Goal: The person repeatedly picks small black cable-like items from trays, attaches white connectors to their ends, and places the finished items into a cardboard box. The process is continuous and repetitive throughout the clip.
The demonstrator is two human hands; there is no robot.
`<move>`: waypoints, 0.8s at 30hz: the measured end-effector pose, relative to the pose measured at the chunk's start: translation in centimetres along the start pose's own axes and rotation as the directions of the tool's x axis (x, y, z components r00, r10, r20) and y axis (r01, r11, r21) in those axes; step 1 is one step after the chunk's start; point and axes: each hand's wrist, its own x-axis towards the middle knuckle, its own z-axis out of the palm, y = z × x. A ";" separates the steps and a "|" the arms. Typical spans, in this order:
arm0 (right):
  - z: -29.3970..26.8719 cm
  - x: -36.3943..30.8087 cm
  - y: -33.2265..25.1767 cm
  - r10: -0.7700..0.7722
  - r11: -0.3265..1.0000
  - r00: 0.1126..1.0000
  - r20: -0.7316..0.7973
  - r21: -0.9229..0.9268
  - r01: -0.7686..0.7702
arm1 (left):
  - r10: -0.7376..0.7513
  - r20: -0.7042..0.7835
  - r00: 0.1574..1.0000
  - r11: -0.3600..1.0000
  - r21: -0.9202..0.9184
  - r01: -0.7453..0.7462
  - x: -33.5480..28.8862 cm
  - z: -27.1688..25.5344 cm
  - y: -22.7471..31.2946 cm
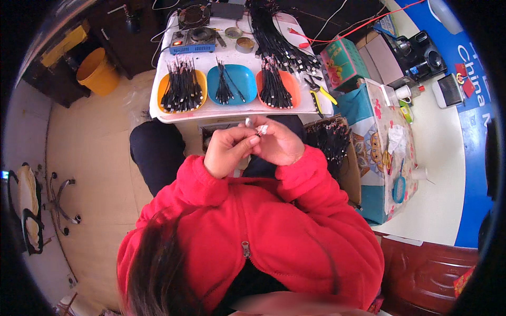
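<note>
My two hands meet above my lap, just short of the table's front edge. Thumb and fingers of my left hand (227, 151) are pinched together. My right hand (280, 143) curls in against them, its fingers closed too. Between the fingertips shows a small white piece (262, 128) with a dark bit beside it; its kind is too small to tell. Straight ahead, short black cables with metal plugs lie in three trays: a yellow tray (161, 103), a blue tray (248, 73) holding only a few, and an orange tray (295, 87).
Pliers (323, 94) lie at the table's right edge. Behind the trays stands a blue heating device (192, 48), with a long cable bundle (269, 31) alongside. A box of cables (331, 142) is by my right knee. A yellow bin (98, 71) stands far left.
</note>
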 end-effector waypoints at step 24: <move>-15.6 11.9 -25.9 -0.669 -0.418 0.731 -0.137 -0.743 -0.522 | -0.206 -0.067 0.976 0.954 -0.235 0.185 4.6 -3.8 -2.7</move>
